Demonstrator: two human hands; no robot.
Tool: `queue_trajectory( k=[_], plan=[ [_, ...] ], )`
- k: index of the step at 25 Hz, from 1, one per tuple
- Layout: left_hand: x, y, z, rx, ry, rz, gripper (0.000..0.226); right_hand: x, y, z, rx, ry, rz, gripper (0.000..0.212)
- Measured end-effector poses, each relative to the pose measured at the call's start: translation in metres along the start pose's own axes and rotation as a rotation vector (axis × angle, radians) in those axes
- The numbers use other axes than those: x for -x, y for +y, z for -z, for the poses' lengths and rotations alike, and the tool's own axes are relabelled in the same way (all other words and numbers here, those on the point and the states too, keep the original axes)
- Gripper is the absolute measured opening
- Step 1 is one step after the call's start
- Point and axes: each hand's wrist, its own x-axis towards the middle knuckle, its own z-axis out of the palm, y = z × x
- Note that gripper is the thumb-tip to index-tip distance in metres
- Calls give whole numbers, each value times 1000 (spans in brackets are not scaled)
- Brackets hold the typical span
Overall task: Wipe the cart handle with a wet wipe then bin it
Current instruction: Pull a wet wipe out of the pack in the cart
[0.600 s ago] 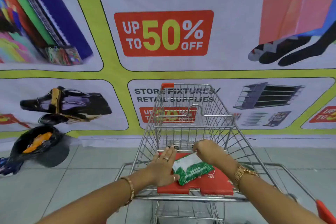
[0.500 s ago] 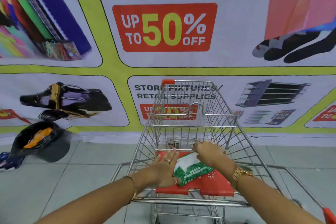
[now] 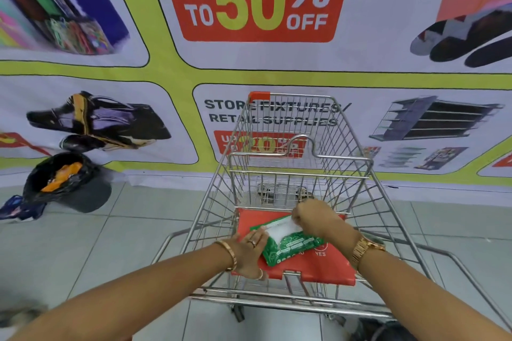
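A green wet-wipe pack (image 3: 293, 246) lies on the red child-seat flap (image 3: 318, 268) of a wire shopping cart (image 3: 279, 124). My left hand (image 3: 250, 253) lies flat against the pack's left side and holds it down. My right hand (image 3: 315, 216) is at the pack's far end, its fingers pinched on the white opened flap (image 3: 282, 228). The cart's metal bar (image 3: 277, 300) runs below my wrists. Whether a wipe is between my right fingers cannot be told.
A bin lined with a black bag (image 3: 63, 183), with orange rubbish in it, stands on the tiled floor at the left, against the wall banner (image 3: 257, 3). A dark blue bag (image 3: 16, 207) lies beside it. The cart's nose is close to the banner.
The view has dipped and closed in on the cart. My right hand has lifted the pack's white flap further open. My left hand stays pressed on the pack.
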Motion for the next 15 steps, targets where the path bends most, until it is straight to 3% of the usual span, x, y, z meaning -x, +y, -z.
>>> queue_trajectory(
  k=[7, 12, 15],
  plan=[
    [-3, -4, 0, 10, -45, 12, 89, 2, 5, 17, -56, 7, 28, 12],
    [-5, -7, 1, 19, -43, 12, 90, 9, 12, 29, -224, 75, 8, 20],
    [-4, -8, 1, 8, -47, -4, 89, 16, 19, 36, -407, 111, 11, 12]
  ],
)
